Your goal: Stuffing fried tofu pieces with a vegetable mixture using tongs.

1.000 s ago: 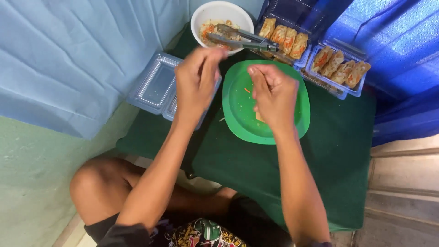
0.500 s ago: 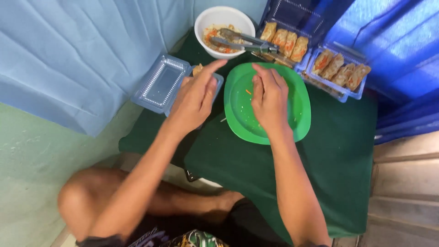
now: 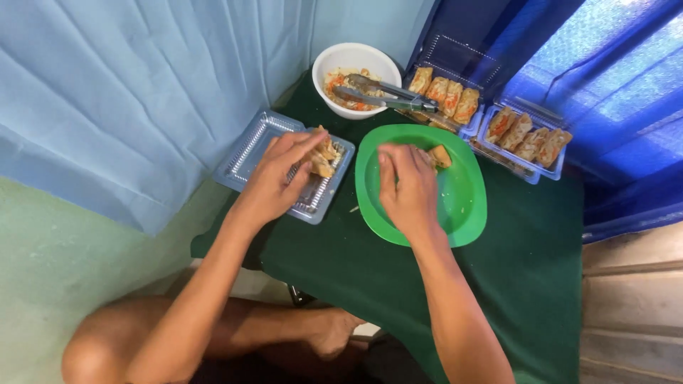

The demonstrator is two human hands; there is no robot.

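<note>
My left hand [image 3: 279, 176] reaches over a clear plastic tray [image 3: 250, 151] at the table's left edge, fingertips on a stuffed fried piece [image 3: 324, 156] lying in it. My right hand [image 3: 407, 186] rests palm down on a green plate [image 3: 464, 206], fingers closed around another fried piece [image 3: 437, 155] near the plate's far side. Whether the left hand grips its piece or only touches it is unclear.
A white bowl of filling [image 3: 356, 65] with metal tongs [image 3: 388, 96] across it stands at the back. Two clear trays of stuffed pieces [image 3: 445, 96] [image 3: 528, 139] sit at the back right. A dark green cloth [image 3: 541, 270] covers the small table; blue curtains hang around.
My left hand moved left from the plate's edge to the clear tray, bringing a fried piece into it. My right hand stayed on the green plate.
</note>
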